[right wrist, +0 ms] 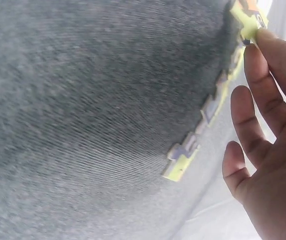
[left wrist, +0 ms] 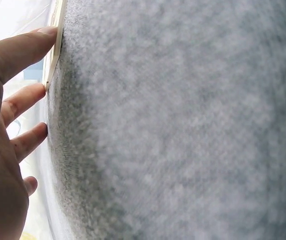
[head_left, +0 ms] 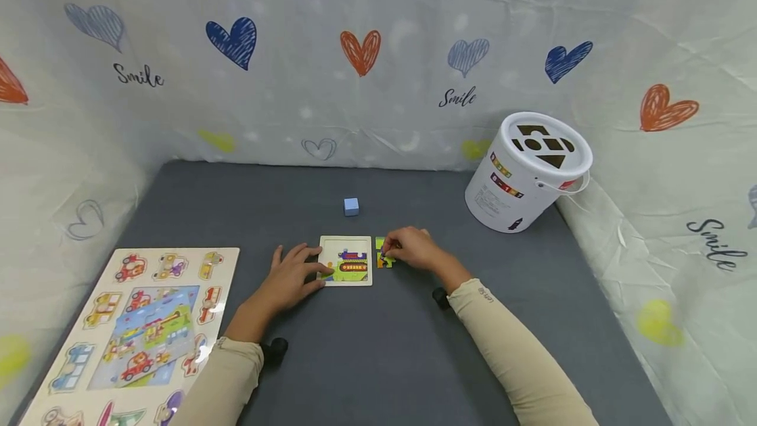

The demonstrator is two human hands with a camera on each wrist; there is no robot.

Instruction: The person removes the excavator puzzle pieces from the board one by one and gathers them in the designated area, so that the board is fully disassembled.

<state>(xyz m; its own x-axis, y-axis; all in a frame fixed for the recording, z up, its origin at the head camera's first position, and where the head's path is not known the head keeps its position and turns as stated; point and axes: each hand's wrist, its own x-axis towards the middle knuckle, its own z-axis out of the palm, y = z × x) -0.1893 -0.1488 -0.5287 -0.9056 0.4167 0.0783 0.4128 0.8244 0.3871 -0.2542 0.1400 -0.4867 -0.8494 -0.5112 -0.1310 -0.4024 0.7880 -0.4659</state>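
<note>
**Puzzle piece pinched beside a part-filled tray**

The right hand clamps the piece between the tips of thumb and index finger, its remaining fingers bent and free; a row of loose pieces lies just beside, right of the tray. The left hand has its fingers spread, thumb and index finger touching the tray's left side.

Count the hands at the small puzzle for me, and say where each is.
2. The left hand touches the left side of the puzzle tray; the right hand, just right of the tray, pinches a puzzle piece. No other hand shows.
</note>
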